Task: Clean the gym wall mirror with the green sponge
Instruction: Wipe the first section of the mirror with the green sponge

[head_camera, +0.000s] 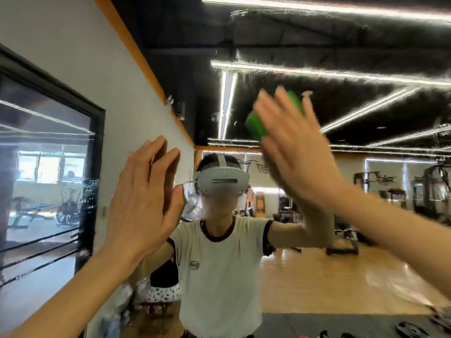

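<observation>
1. Head cam is basically all mirror (317, 57) here, it fills most of the shot and shows the gym room behind: black ceiling with long light strips, wood floor, weight machines off to the right. You can see wet streaks and smears on the glass up near the top.
2. Left side of the shot has a white wall (73, 45) with an orange stripe running along its top edge, and a dark-framed window (48, 167) set into it.
3. Reflected in the middle of the mirror is the person (219, 264) in a light t-shirt with dark trim, both arms raised toward the glass.
4. They're wearing a white headset (223, 182) over the eyes, strap going over the top of the head.
5. Left hand (144, 198) is flat and open, fingers straight and together, held up at the glass just left of the reflection. Looks like the fingertips meet their own reflection, so probably touching, but I can't say for sure.
6. Right hand (292, 147) is up higher and to the right, fingers spread over the sponge and pressing it against the mirror. It's motion-blurred, so the exact finger curl is hard to make out.
7. Green sponge (258, 123) sits between that right palm and the glass, poking out at the left of the fingers and again above them.
</observation>
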Demonstrator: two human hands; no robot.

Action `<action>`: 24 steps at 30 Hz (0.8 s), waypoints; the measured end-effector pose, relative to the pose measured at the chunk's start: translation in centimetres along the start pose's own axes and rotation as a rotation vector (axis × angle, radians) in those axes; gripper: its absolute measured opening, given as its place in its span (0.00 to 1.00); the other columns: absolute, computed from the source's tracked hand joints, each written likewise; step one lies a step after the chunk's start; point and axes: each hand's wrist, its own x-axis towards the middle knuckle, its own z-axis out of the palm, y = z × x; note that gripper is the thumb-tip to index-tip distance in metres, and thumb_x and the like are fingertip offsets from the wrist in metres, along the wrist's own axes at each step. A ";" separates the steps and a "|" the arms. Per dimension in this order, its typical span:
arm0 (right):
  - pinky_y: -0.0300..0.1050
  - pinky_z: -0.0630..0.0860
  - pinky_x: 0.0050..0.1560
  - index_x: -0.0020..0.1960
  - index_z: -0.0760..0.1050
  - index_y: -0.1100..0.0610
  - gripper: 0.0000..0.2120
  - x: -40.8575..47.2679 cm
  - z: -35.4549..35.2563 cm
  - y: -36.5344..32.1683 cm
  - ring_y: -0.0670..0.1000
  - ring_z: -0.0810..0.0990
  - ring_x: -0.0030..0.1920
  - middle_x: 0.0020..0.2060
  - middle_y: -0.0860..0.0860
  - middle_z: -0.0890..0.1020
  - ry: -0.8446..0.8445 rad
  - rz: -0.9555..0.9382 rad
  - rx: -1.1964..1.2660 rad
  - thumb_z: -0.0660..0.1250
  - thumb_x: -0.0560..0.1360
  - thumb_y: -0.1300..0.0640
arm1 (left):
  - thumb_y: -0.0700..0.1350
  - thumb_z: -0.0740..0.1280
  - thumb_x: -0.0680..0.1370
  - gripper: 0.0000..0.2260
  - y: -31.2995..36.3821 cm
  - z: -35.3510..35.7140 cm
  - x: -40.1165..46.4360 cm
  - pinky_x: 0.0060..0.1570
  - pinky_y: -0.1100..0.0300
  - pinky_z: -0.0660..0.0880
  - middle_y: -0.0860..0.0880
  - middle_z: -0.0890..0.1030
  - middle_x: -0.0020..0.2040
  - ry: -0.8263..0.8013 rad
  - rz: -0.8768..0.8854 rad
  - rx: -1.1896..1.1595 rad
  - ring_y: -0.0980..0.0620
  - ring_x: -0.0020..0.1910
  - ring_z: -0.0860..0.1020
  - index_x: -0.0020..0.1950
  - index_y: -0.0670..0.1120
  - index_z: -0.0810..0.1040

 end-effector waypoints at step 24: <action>0.53 0.45 0.80 0.80 0.59 0.57 0.23 -4.9 1.1 -4.4 0.54 0.56 0.79 0.79 0.55 0.60 -0.148 -0.574 -0.089 0.47 0.86 0.53 | 0.52 0.58 0.82 0.23 -0.1 0.1 -0.3 0.71 0.47 0.66 0.42 0.63 0.78 0.033 0.005 -0.011 0.42 0.76 0.63 0.74 0.43 0.67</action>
